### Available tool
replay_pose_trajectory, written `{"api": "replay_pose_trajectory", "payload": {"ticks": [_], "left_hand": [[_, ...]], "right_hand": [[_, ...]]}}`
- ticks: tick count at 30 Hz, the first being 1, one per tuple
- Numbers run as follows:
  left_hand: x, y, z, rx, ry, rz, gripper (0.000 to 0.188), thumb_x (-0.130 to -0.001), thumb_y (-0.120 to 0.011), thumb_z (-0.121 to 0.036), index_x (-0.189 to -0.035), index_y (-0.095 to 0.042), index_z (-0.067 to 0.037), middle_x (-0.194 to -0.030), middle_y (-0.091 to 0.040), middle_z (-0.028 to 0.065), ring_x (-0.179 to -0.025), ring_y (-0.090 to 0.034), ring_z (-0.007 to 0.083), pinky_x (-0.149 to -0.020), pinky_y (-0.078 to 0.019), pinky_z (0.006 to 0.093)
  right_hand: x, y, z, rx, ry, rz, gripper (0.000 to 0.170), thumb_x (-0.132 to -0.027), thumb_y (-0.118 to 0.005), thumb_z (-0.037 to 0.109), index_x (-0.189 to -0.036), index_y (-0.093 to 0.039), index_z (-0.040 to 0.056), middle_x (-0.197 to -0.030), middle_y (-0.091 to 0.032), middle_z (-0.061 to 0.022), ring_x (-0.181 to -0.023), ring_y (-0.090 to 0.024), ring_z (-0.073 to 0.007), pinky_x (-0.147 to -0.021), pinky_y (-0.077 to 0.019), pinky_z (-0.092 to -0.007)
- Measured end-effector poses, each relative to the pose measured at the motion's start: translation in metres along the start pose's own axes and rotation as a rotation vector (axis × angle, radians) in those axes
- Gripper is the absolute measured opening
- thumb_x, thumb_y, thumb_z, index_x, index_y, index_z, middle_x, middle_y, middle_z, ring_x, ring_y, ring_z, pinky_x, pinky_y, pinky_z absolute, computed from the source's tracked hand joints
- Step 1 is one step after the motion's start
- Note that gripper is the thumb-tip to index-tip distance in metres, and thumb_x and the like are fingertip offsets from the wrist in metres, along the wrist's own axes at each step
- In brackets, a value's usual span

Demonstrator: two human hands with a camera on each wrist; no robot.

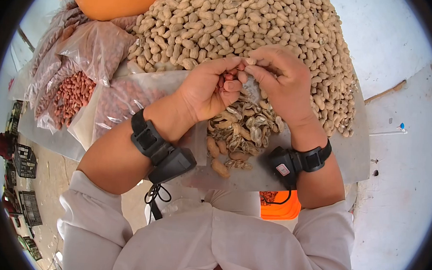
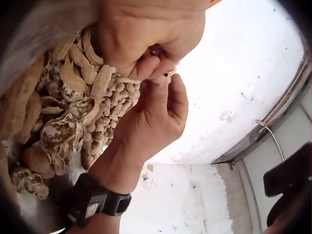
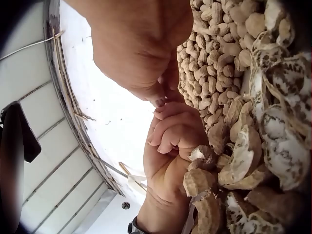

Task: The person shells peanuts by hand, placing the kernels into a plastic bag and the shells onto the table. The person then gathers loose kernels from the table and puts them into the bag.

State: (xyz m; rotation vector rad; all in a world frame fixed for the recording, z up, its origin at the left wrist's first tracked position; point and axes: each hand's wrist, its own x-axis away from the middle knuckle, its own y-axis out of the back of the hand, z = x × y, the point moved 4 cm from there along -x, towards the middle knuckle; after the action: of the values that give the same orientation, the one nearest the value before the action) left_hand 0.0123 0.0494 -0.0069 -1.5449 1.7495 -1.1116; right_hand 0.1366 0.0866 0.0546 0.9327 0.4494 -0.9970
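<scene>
In the head view the left hand (image 1: 206, 88) has its fingers curled round several red peanut kernels (image 1: 230, 77). The right hand (image 1: 287, 80) pinches a small pale piece of shell (image 1: 250, 61) between thumb and forefinger, close against the left fingertips. Both hands meet over the near edge of the unshelled peanuts (image 1: 261, 25). Below them lies a heap of opened shells (image 1: 245, 127). The left wrist view shows the right hand (image 2: 151, 112) touching the left fingers; what they hold is mostly hidden there.
An orange basin (image 1: 115, 0) stands at the back left. Clear bags (image 1: 96, 45) with red kernels (image 1: 74, 96) lie at left. A few whole peanuts (image 1: 220, 168) sit near the front edge. An orange container (image 1: 288, 207) is below the table, black crates (image 1: 30, 208) on the floor.
</scene>
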Motion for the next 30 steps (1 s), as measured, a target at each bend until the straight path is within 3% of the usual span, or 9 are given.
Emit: {"api": "replay_pose_trajectory", "payload": {"ticks": [2, 5, 8, 11, 14, 17, 23, 30], "left_hand": [[-0.003, 0.004, 0.001, 0.039, 0.015, 0.022, 0.02, -0.09, -0.049, -0.017, -0.083, -0.054, 0.001, -0.072, -0.055, 0.0083, -0.048, -0.039, 0.0054, -0.04, -0.032, 0.0159], [-0.004, 0.007, -0.003, 0.065, -0.024, 0.025, 0.021, -0.09, -0.048, -0.018, -0.084, -0.055, 0.001, -0.068, -0.053, 0.0073, -0.05, -0.044, 0.0095, -0.041, -0.0358, 0.0182], [-0.003, 0.01, -0.013, 0.087, -0.119, -0.05, 0.023, -0.09, -0.048, -0.02, -0.084, -0.056, 0.0, -0.068, -0.053, 0.007, -0.051, -0.045, 0.0104, -0.042, -0.037, 0.0192], [-0.004, 0.013, -0.02, 0.128, -0.166, -0.044, 0.025, -0.09, -0.051, -0.022, -0.089, -0.055, 0.002, -0.076, -0.054, 0.0089, -0.056, -0.044, 0.0102, -0.042, -0.0342, 0.0166], [-0.002, 0.011, -0.021, 0.101, -0.186, -0.093, 0.025, -0.089, -0.053, -0.023, -0.09, -0.055, 0.001, -0.075, -0.052, 0.0081, -0.059, -0.044, 0.0114, -0.042, -0.0339, 0.0167], [-0.004, 0.012, -0.021, 0.091, -0.158, -0.06, 0.02, -0.089, -0.054, -0.021, -0.082, -0.055, -0.002, -0.069, -0.053, 0.0033, -0.054, -0.046, 0.0097, -0.042, -0.0343, 0.0182], [-0.004, 0.011, -0.016, 0.03, -0.154, -0.033, 0.015, -0.091, -0.051, -0.019, -0.088, -0.052, -0.004, -0.071, -0.047, 0.0017, -0.052, -0.037, 0.006, -0.04, -0.0282, 0.0166], [-0.002, 0.008, -0.015, -0.095, -0.188, -0.064, 0.015, -0.091, -0.049, -0.019, -0.095, -0.052, -0.004, -0.072, -0.046, 0.0001, -0.052, -0.036, 0.0047, -0.041, -0.0287, 0.016]], "right_hand": [[0.002, -0.002, -0.004, -0.11, -0.088, 0.013, 0.017, -0.071, -0.065, -0.002, -0.087, -0.062, 0.0028, -0.08, -0.062, -0.0055, -0.071, -0.06, -0.0132, -0.062, -0.0492, -0.0236], [0.002, -0.001, -0.002, -0.504, -0.255, 0.089, 0.018, -0.072, -0.064, -0.004, -0.09, -0.062, 0.0012, -0.08, -0.063, -0.0047, -0.07, -0.059, -0.0102, -0.062, -0.0486, -0.0219], [0.003, -0.001, -0.006, -0.448, -0.227, 0.192, 0.015, -0.074, -0.065, 0.002, -0.089, -0.062, -0.0002, -0.081, -0.064, -0.0054, -0.068, -0.058, -0.0078, -0.059, -0.0475, -0.0212], [0.002, 0.006, -0.025, -0.118, -0.32, 0.214, 0.015, -0.074, -0.065, 0.009, -0.086, -0.064, 0.0014, -0.081, -0.064, -0.0073, -0.07, -0.061, -0.0145, -0.063, -0.0485, -0.0264], [0.002, 0.01, -0.031, 0.377, -0.152, 0.267, 0.016, -0.072, -0.063, 0.012, -0.086, -0.065, 0.0036, -0.082, -0.063, -0.0099, -0.079, -0.06, -0.0245, -0.071, -0.0484, -0.0333], [0.008, 0.004, -0.035, 0.64, -0.132, 0.451, 0.02, -0.07, -0.06, 0.009, -0.088, -0.066, 0.0064, -0.087, -0.061, -0.0113, -0.088, -0.056, -0.0307, -0.079, -0.0462, -0.0376], [0.014, -0.005, -0.044, 0.7, -0.082, 0.438, 0.021, -0.071, -0.057, 0.005, -0.09, -0.066, 0.0069, -0.092, -0.058, -0.0106, -0.09, -0.057, -0.0288, -0.078, -0.0468, -0.038], [0.011, -0.012, -0.041, 0.809, -0.136, 0.478, 0.011, -0.071, -0.057, 0.006, -0.08, -0.063, 0.0049, -0.087, -0.056, -0.0105, -0.087, -0.058, -0.0284, -0.075, -0.0476, -0.0379]]}}
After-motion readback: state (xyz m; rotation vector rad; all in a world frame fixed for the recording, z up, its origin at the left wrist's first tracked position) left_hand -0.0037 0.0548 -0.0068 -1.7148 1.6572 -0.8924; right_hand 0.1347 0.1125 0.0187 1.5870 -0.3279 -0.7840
